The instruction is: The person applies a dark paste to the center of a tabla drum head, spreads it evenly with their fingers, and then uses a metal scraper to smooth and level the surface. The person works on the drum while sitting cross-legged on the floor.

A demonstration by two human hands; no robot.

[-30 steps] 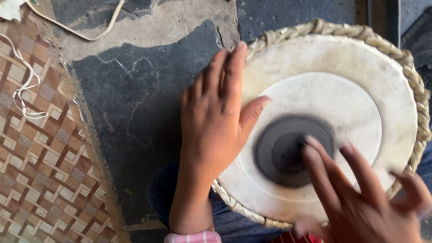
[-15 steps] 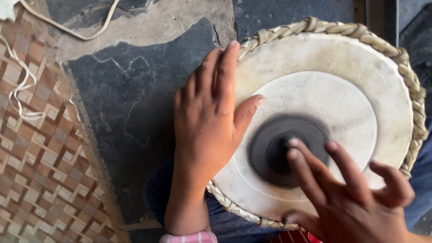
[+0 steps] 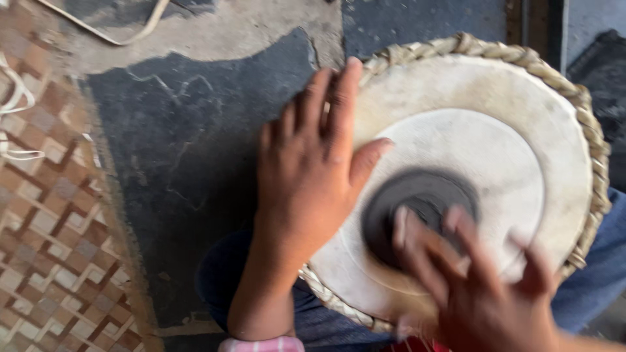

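— Underneath everything, what do you see?

— Dark stone floor (image 3: 189, 150), cracked, with a pale cement patch along the top. On the far left lies a woven mat (image 3: 45, 248) in brown and cream checks, with a pale cord (image 3: 13, 117) on it.

— And the biggest thing on top?

— A drum (image 3: 469, 111), its round pale skin facing up, filling the right half. It sits over the person's lap, blue trousers showing below and to the right. A braided rim (image 3: 521, 58) of straw-coloured lacing runs round the edge. A black disc (image 3: 417, 195) marks the middle of the skin.

— The hands?

— Left hand (image 3: 310, 182) lies flat and spread on the drum's left edge, thumb on the skin, fingers reaching past the rim over the floor. It grips nothing. Right hand (image 3: 476, 287) is blurred, fingers loose and apart, fingertips on the black disc, clasping nothing.

— Anything smaller?

— A pink checked cuff (image 3: 261, 344) at the left wrist, bottom edge.
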